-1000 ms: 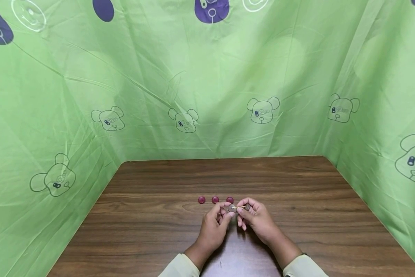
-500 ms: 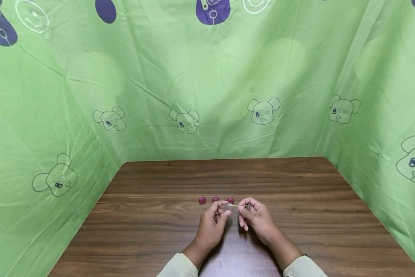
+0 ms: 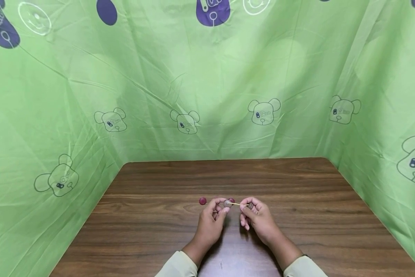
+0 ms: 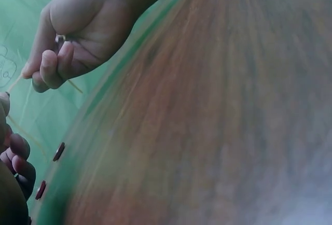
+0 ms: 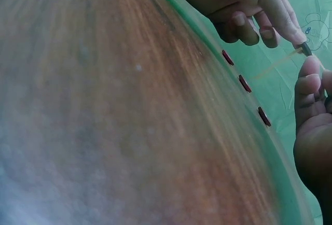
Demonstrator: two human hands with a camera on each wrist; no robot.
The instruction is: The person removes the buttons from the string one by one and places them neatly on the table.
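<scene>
My left hand (image 3: 210, 223) pinches a round grey-brown button (image 3: 227, 203) between thumb and forefinger. The same button (image 5: 306, 50) appears edge-on in the right wrist view. A thin yellow string (image 3: 235, 204) runs from it to my right hand (image 3: 260, 219), whose thumb and forefinger pinch it. Another dark round piece (image 3: 250, 205), probably a button, sits within the right hand's fingers. In the left wrist view, a loose end of string (image 4: 75, 86) pokes out below the right hand (image 4: 85, 33). Whether the string passes through the button's holes is too small to tell.
Several dark red round buttons lie in a row on the wooden table (image 3: 152, 215), just beyond the hands. The left one (image 3: 202, 201) shows fully, while the right one (image 3: 231, 200) is partly covered. A green printed cloth (image 3: 221, 77) hangs around the table's back and sides.
The left hand has drifted slightly left and away from me with its button. The gap between the hands has widened, and more string stretches across it. The middle red button is now hidden.
</scene>
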